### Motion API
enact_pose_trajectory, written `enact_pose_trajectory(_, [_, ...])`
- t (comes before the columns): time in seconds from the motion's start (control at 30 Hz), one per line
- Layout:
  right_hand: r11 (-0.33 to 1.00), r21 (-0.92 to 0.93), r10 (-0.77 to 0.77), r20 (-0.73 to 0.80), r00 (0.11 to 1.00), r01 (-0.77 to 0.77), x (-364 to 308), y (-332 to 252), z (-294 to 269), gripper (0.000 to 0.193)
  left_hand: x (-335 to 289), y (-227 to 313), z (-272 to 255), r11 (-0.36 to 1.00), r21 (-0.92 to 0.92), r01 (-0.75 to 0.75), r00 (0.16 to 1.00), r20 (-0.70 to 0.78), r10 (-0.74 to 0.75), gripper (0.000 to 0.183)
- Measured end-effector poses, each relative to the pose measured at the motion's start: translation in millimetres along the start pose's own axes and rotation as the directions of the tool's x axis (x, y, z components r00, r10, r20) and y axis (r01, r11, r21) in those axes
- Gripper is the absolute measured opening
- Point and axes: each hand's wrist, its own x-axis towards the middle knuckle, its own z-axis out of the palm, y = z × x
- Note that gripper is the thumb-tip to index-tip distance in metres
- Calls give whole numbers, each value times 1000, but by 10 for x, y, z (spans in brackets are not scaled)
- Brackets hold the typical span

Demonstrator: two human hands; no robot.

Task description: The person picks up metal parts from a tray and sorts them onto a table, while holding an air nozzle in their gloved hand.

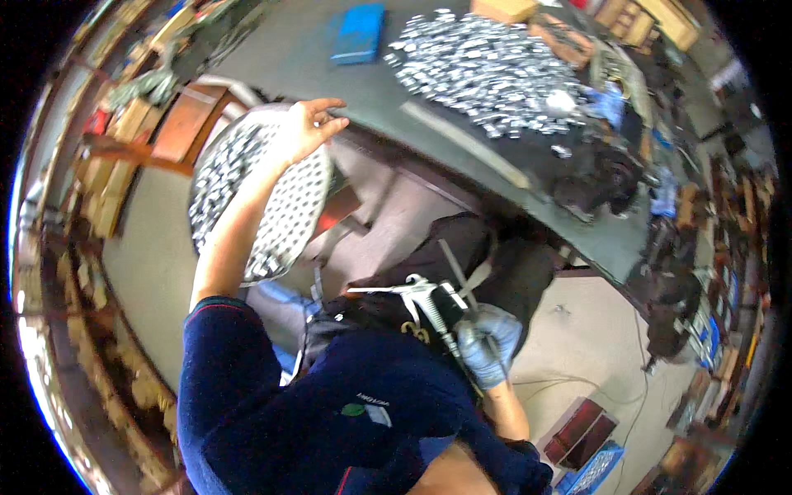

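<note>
My bare left hand point(307, 132) is stretched out above the rim of a round tray, fingers apart and nothing in them. White dotted lining point(293, 210) covers part of this tray, and small shiny metal pieces point(219, 181) lie along its left side. Over my lap, my right hand point(488, 345) wears a blue-grey glove, its fingers curled. Just beside it are a silver air blow gun point(425, 299), nozzle toward the left, and a small bright metal piece point(454, 295). Thin rods stick up there too. What exactly the glove grips is hidden.
A dark workbench point(371, 103) crosses ahead, bearing a large heap of small metal pieces point(487, 74), a blue box point(359, 33), a flat bar point(466, 144) and dark cloth point(606, 177). A wooden stool point(190, 128) stands left. A dark red box point(582, 429) and cables lie on the floor.
</note>
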Motion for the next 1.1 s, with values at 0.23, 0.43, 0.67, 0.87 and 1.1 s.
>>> enact_pose_trajectory(0.23, [988,151,4,26,1000,-8,-123,213,143,14,-1617,-1085,-662,969,132,208,975,49,-216,42])
enact_pose_trajectory(0.43, [987,162,-20,22,1000,16,-122,261,183,16,-2013,-787,-599,849,479,223,904,224,-364,41])
enact_pose_trajectory(0.67, [991,127,21,78,997,-31,-85,142,153,18,-1870,-878,-273,770,626,-126,941,322,-108,28])
enact_pose_trajectory(0.87, [988,150,30,46,998,-37,-114,153,153,17,-1681,-780,-323,708,706,17,966,171,-194,24])
enact_pose_trajectory(1.1, [994,59,-92,10,996,91,129,-108,160,27,-1520,251,272,400,-827,395,901,433,5,28])
